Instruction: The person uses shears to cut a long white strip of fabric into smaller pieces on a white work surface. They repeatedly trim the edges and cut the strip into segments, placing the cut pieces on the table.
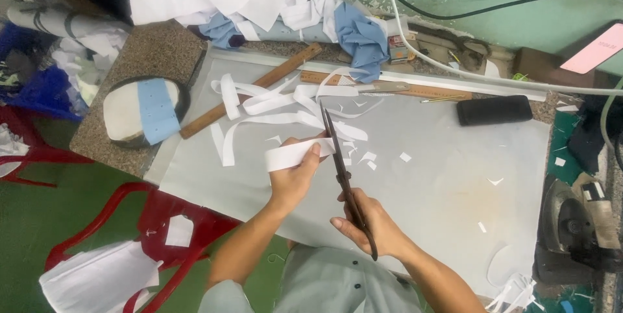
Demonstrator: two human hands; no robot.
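Just above the two hands, a tangle of cut white strips [285, 102] lies on the grey table sheet [441, 183], with a wooden ruler [250, 92] slanting through it and small offcuts scattered right of the blades. The left hand [292, 180] pinches a white fabric strip [295, 155], thumb on top, holding it level across the scissors [342, 173]. The right hand [373, 225] is clenched around the handles, blades slightly parted with the strip's end between them. A black case [494, 110] sits far right; an iron [571, 228] beyond it is cut off. The finger loops are hidden inside the fist.
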